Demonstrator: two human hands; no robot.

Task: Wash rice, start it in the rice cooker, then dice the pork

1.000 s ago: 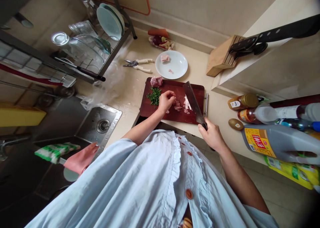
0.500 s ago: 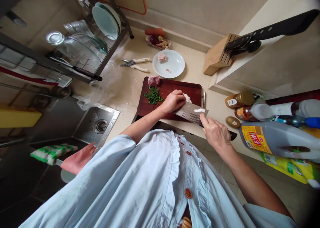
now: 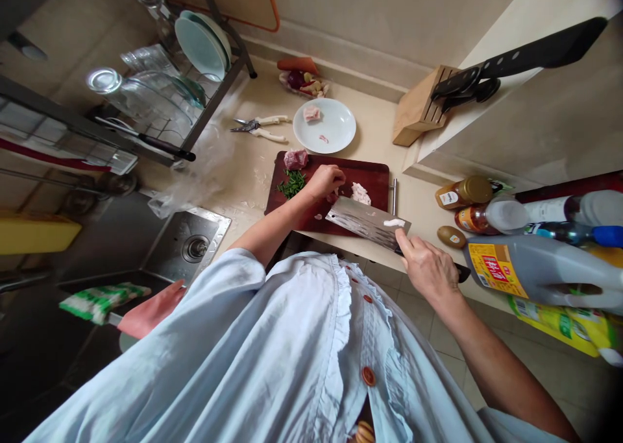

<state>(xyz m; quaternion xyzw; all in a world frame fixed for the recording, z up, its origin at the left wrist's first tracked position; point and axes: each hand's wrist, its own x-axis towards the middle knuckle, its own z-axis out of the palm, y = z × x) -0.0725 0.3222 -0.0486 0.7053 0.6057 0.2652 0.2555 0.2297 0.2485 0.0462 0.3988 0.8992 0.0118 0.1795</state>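
1. The right hand (image 3: 428,271) has a closed grip on the handle of the cleaver (image 3: 366,220), whose blade lies nearly flat over the board's near edge with a white scrap stuck to its face. The left hand (image 3: 325,181) rests fingers-down on the board (image 3: 374,177), its grip curled beside the meat pile (image 3: 360,193); whether it pinches a piece I cannot tell.

2. Done, by the look of it: a small heap of meat is cut up at the board's middle, at 3 o'clock from the left hand, and chopped greens (image 3: 292,183) lie at 9 o'clock from it.

3. Left, I judge: a whole chunk (image 3: 295,159) sits uncut at the board's far left corner, and a further piece lies on the plate (image 3: 335,125) at 12 o'clock from the board.

4. The desk (image 3: 370,119) is pale stone. Scissors (image 3: 257,127) lie at 9 o'clock from the plate, a knife block (image 3: 416,109) at 3 o'clock, vegetables by the wall at 11 o'clock.

5. Bottles (image 3: 467,193) and a kiwi (image 3: 451,237) crowd the right end; a sink (image 3: 195,235) and dish rack (image 3: 195,47) stand at the left.
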